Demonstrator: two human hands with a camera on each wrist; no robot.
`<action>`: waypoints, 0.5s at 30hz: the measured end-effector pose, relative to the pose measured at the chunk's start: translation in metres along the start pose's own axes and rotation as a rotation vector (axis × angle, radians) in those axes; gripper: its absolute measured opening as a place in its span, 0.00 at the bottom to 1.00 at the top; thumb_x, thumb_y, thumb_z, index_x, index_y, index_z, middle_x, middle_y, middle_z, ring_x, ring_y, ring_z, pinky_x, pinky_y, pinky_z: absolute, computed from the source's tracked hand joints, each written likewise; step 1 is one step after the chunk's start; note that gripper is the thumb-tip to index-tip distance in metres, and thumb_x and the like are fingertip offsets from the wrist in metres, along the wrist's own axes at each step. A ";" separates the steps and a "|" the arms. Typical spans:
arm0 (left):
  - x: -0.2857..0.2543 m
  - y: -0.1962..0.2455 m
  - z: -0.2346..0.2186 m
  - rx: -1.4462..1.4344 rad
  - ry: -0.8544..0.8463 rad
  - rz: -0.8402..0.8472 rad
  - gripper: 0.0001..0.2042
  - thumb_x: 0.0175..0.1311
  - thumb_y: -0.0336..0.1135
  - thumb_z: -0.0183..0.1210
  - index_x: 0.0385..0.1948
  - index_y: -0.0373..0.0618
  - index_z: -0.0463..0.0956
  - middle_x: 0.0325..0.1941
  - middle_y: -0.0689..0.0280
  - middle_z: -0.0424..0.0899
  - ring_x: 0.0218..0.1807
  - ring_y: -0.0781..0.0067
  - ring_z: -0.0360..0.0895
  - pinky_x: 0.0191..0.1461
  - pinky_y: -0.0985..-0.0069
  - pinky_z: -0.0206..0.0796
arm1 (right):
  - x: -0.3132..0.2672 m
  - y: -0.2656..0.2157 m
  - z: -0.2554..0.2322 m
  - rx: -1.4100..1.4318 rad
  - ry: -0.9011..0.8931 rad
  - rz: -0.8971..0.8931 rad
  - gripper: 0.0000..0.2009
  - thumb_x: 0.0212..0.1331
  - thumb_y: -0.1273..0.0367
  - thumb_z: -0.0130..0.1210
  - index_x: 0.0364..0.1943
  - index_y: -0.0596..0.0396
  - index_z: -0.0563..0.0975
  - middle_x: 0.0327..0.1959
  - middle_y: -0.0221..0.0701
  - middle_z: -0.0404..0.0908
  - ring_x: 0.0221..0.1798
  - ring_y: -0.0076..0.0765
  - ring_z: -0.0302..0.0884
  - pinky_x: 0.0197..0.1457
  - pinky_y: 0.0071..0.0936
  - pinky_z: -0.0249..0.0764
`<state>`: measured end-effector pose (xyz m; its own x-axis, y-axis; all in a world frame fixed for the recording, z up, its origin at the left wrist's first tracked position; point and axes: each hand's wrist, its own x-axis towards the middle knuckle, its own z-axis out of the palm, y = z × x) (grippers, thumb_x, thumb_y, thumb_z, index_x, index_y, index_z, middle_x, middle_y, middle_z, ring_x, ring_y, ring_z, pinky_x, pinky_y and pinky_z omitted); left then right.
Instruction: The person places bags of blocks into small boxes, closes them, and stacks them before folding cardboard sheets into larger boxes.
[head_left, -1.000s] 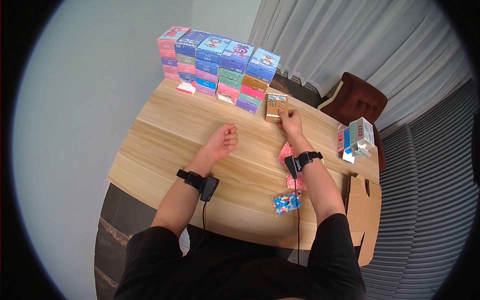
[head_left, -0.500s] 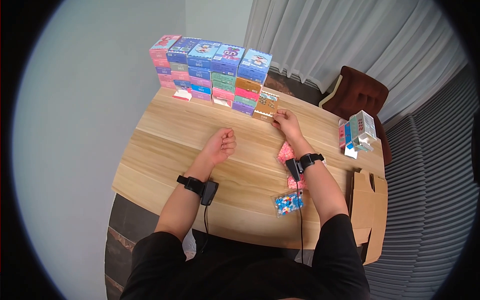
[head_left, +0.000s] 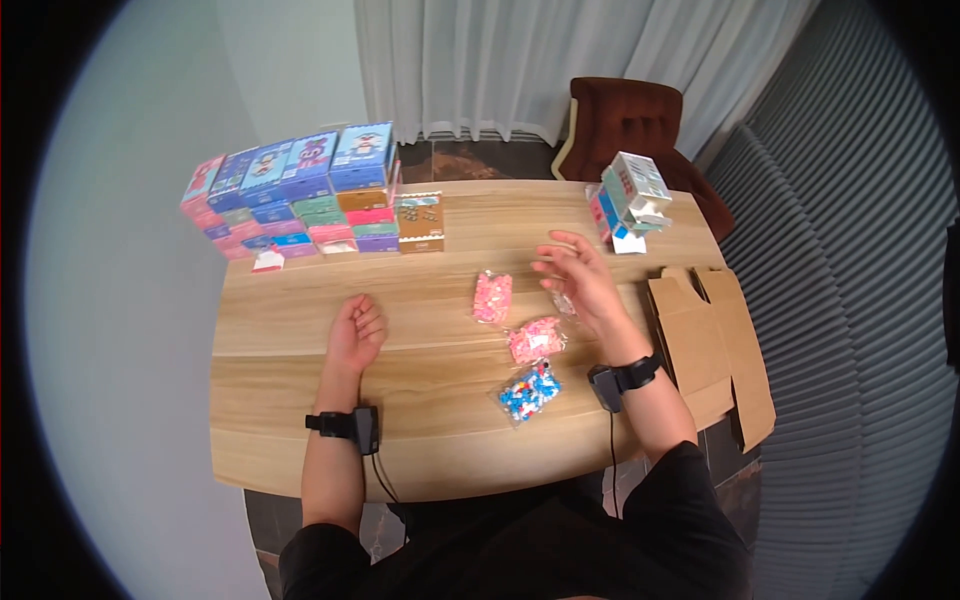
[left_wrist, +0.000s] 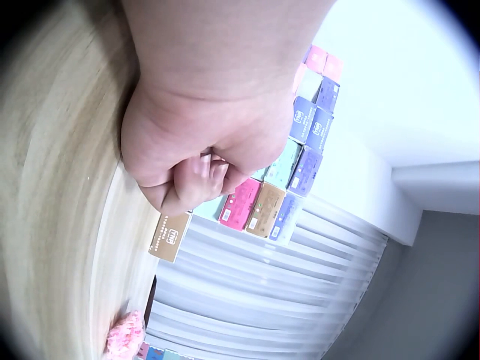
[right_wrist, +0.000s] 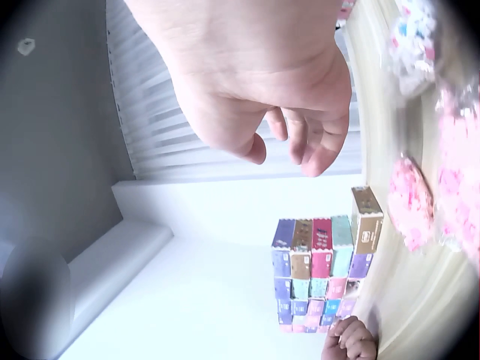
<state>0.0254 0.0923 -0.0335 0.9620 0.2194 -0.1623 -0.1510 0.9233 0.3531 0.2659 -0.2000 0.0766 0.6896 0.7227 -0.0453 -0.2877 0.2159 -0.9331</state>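
My right hand hovers over the right half of the table, fingers loosely bent and holding nothing. Below and left of it lie two clear bags of pink pieces, with a bag of blue and white pieces nearer me. Another small bag shows partly under the right hand. My left hand rests at the table's left side, fingers loosely curled in and empty, as the left wrist view also shows. A brown box stands at the right end of the stacked boxes, apart from both hands.
Stacked coloured boxes line the back left of the table. Several opened boxes stand at the back right. A flattened cardboard carton overhangs the right edge. A brown chair is behind the table, before a curtain.
My right hand has set the brown box beside the stack, let go, and drawn back to the right over the bags. The left hand keeps its loose curl. The head view has turned right.
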 end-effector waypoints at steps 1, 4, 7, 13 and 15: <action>0.000 0.000 -0.001 -0.008 -0.003 -0.005 0.14 0.71 0.39 0.47 0.20 0.53 0.62 0.13 0.79 0.55 0.14 0.86 0.51 0.17 0.85 0.40 | -0.005 -0.007 -0.014 0.017 0.050 -0.031 0.18 0.66 0.73 0.50 0.59 0.54 0.65 0.50 0.36 0.78 0.46 0.31 0.80 0.44 0.26 0.79; 0.001 -0.001 0.000 -0.013 -0.015 -0.006 0.14 0.71 0.39 0.47 0.21 0.53 0.63 0.13 0.78 0.54 0.14 0.86 0.50 0.17 0.85 0.41 | -0.013 -0.030 -0.050 0.048 0.212 -0.152 0.20 0.65 0.74 0.50 0.61 0.52 0.64 0.48 0.37 0.79 0.44 0.31 0.80 0.41 0.26 0.78; 0.000 0.000 0.002 -0.002 0.005 0.000 0.14 0.71 0.38 0.47 0.21 0.52 0.63 0.13 0.78 0.54 0.15 0.85 0.50 0.17 0.85 0.41 | -0.009 -0.051 -0.076 -0.132 0.403 -0.223 0.25 0.64 0.72 0.52 0.65 0.50 0.61 0.45 0.35 0.80 0.42 0.29 0.80 0.39 0.25 0.75; -0.001 -0.001 0.004 -0.051 -0.010 -0.018 0.14 0.72 0.37 0.46 0.21 0.50 0.63 0.14 0.76 0.55 0.16 0.84 0.51 0.16 0.86 0.42 | 0.009 -0.057 -0.138 -0.853 0.443 -0.240 0.31 0.60 0.71 0.56 0.69 0.49 0.59 0.42 0.33 0.81 0.35 0.26 0.79 0.35 0.25 0.74; -0.001 -0.001 0.004 -0.028 0.004 -0.014 0.14 0.72 0.38 0.46 0.21 0.50 0.64 0.14 0.76 0.55 0.15 0.85 0.50 0.16 0.86 0.41 | 0.013 -0.056 -0.148 -0.925 0.429 -0.243 0.30 0.59 0.70 0.58 0.67 0.50 0.62 0.42 0.34 0.81 0.33 0.26 0.79 0.33 0.25 0.75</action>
<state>0.0253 0.0902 -0.0304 0.9633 0.2074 -0.1704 -0.1439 0.9348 0.3246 0.3897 -0.3002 0.0753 0.8908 0.3944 0.2258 0.3855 -0.3929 -0.8349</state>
